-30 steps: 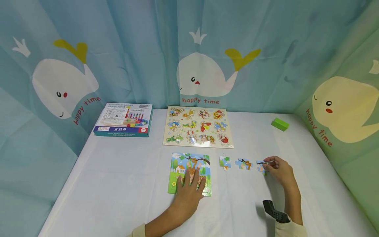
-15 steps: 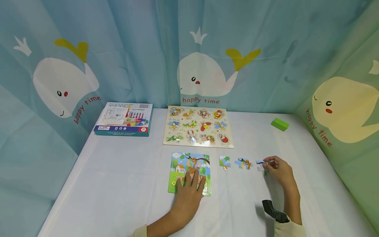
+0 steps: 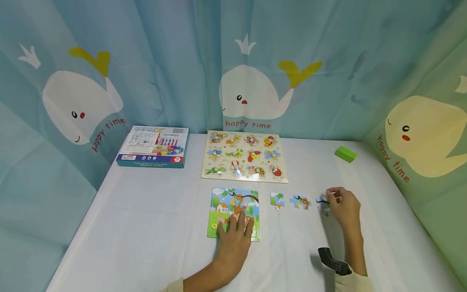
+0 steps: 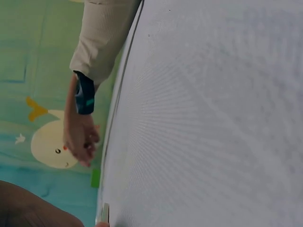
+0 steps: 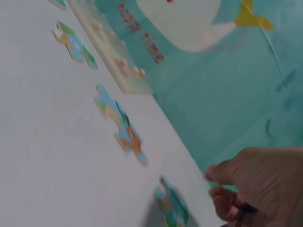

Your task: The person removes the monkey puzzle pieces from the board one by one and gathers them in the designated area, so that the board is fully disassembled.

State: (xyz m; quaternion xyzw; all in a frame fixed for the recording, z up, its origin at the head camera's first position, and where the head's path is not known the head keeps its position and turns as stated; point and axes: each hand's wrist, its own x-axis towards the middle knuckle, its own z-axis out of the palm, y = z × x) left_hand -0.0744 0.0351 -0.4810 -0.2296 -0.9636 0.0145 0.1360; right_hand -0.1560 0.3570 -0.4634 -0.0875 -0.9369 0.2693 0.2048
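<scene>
My left hand (image 3: 233, 245) rests with spread fingers on the lower part of a square picture puzzle (image 3: 221, 209), covering some of its brown animal. Right of the puzzle, three jigsaw pieces lie in a row: one with green leaves (image 3: 276, 198), a middle one with a brown animal part (image 3: 302, 202), and one with a dark branch (image 3: 322, 205). Over that last piece's right edge is my right hand (image 3: 344, 209), fingers loosely bent and holding nothing. In the right wrist view the thumb and fingers (image 5: 222, 172) are apart from the branch piece (image 5: 173, 205).
Behind the puzzle lies a wooden insect peg board (image 3: 244, 156). A boxed bead set (image 3: 153, 148) sits at the back left and a green block (image 3: 345, 154) at the back right. A whale-print curtain (image 3: 164, 81) borders the table (image 3: 146, 227).
My right hand has let go of the branch piece and lifted slightly, its fingertips drawn up and back. The left hand stays on the puzzle, nearly unmoved.
</scene>
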